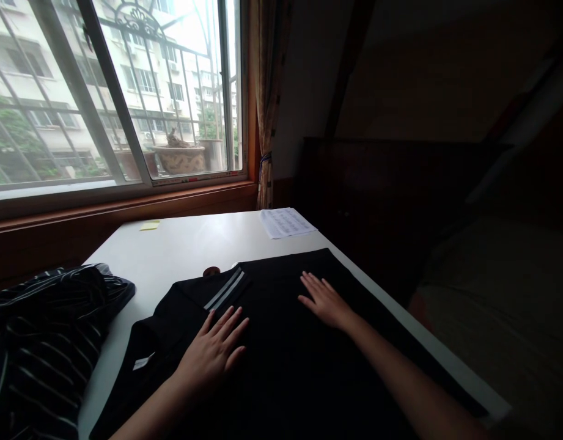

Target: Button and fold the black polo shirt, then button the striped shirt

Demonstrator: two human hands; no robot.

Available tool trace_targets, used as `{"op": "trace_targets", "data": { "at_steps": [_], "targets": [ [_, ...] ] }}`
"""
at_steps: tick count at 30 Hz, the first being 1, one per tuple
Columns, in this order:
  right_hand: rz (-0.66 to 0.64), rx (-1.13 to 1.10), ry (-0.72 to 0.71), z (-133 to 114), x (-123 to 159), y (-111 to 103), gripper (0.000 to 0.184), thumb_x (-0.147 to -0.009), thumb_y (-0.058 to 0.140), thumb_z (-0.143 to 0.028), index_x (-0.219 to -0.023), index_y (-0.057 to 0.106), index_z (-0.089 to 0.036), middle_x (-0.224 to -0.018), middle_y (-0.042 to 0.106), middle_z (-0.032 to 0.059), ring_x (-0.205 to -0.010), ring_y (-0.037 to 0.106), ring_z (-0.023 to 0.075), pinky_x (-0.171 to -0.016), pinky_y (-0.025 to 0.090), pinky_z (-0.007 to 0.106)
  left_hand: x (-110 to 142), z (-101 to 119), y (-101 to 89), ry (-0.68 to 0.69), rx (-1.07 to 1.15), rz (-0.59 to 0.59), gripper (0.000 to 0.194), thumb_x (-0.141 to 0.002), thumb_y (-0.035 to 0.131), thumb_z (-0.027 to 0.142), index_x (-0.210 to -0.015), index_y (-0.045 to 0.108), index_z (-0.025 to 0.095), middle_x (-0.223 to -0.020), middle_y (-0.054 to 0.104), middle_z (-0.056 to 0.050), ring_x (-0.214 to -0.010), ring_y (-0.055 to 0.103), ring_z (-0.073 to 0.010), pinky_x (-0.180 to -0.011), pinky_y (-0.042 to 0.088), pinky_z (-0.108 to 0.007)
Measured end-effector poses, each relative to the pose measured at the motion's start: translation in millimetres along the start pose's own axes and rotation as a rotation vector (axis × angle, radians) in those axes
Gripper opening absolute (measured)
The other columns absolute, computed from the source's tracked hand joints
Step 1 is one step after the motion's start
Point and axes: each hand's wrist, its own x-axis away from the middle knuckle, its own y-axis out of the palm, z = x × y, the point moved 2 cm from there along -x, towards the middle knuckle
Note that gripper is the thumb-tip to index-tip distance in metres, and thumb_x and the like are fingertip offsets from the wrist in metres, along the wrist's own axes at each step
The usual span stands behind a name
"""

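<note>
Left hand (213, 349) and right hand (326, 303) lie flat (gripping nothing) on black garment (281, 354); dragging could crease it

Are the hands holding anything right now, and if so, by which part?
Nothing appears gripped: the left hand lies open, palm down, beside the striped band on the black shirt; the right hand is also open, over the shirt.

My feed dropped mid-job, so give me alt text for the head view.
The left hand and right hand rest flat on a black garment spread over a white table. A dark striped cloth lies crumpled at picture left; papers and a yellow note lie toward the far edge near a window.
</note>
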Motion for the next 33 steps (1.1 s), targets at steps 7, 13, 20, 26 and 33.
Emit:
{"op": "trace_targets", "data": {
  "at_steps": [7, 13, 20, 26, 33],
  "targets": [
    [0.042, 0.054, 0.235, 63.6, 1.4, -33.7, 0.029, -0.098, 0.058, -0.035, -0.123, 0.059, -0.020, -0.126, 0.060, 0.0091, -0.104, 0.062, 0.0217, -0.088, 0.055, 0.042, -0.1, 0.3, 0.3, 0.005, 0.016, 0.007, 0.057, -0.103, 0.034, 0.052, -0.155, 0.020, 0.034, -0.158, 0.034, -0.002, -0.144, 0.033, -0.0241, -0.120, 0.019, -0.048],
    [0.049, 0.053, 0.173, 43.6, -20.8, -39.5, 0.031, -0.097, 0.059, -0.034, -0.124, 0.058, -0.018, -0.126, 0.060, 0.0092, -0.104, 0.063, 0.0223, -0.088, 0.055, 0.043, 0.7, -0.2, 1.1, -0.003, 0.011, -0.004, 0.057, -0.103, 0.033, 0.052, -0.155, 0.018, 0.034, -0.159, 0.031, -0.002, -0.145, 0.033, -0.0246, -0.119, 0.022, -0.049],
    [-0.062, -0.039, -0.277, -64.4, -45.1, 6.3, 0.061, -0.099, 0.040, -0.059, -0.150, 0.038, -0.025, -0.156, 0.039, 0.0093, -0.141, 0.037, 0.0268, -0.116, 0.031, 0.045, -0.5, 0.9, 0.1, -0.006, -0.004, -0.036, 0.058, -0.103, 0.034, 0.051, -0.155, 0.016, 0.033, -0.159, 0.028, -0.003, -0.145, 0.032, -0.0259, -0.117, 0.027, -0.052],
    [-0.122, -0.065, -0.409, -65.2, -66.1, 29.0, 0.076, -0.097, 0.024, -0.068, -0.157, 0.020, -0.022, -0.164, 0.013, 0.0019, -0.151, 0.011, 0.0187, -0.123, 0.009, 0.039, 0.2, -0.2, 0.6, 0.000, -0.009, -0.017, 0.059, -0.102, 0.035, 0.051, -0.155, 0.016, 0.033, -0.159, 0.029, -0.002, -0.145, 0.032, -0.0253, -0.119, 0.025, -0.049],
    [-0.105, 0.007, -0.056, 72.8, -110.0, 13.4, 0.073, -0.097, 0.021, -0.064, -0.158, 0.018, -0.023, -0.164, 0.015, 0.0039, -0.151, 0.013, 0.0225, -0.122, 0.010, 0.044, -1.7, -0.2, -3.5, 0.006, -0.006, -0.009, 0.059, -0.103, 0.036, 0.049, -0.156, 0.016, 0.032, -0.158, 0.031, -0.002, -0.144, 0.034, -0.0240, -0.120, 0.023, -0.047]
  ]
}}
